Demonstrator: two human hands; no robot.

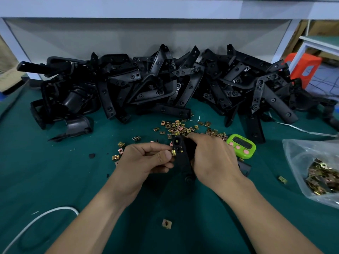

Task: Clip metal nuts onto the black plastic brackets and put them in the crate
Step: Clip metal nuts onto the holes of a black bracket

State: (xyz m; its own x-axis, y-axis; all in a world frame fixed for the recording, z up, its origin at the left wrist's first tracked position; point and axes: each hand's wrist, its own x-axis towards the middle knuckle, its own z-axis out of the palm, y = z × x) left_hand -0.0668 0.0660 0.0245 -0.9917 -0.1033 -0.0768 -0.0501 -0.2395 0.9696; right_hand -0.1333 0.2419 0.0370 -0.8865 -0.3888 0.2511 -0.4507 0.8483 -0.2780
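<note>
A black plastic bracket (180,156) stands on end over the middle of the green mat. My right hand (211,158) grips it from the right side. My left hand (146,159) pinches a brass-coloured metal nut (173,153) against the bracket's left edge, just below its round hole. Several loose nuts (180,128) lie scattered behind my hands. No crate is in view.
A large heap of black brackets (161,83) runs along the back of the mat. A green timer (241,146) sits right of my hands. A clear bag of nuts (319,173) lies at the right edge. A single nut (166,223) and a white cable (36,220) lie near me.
</note>
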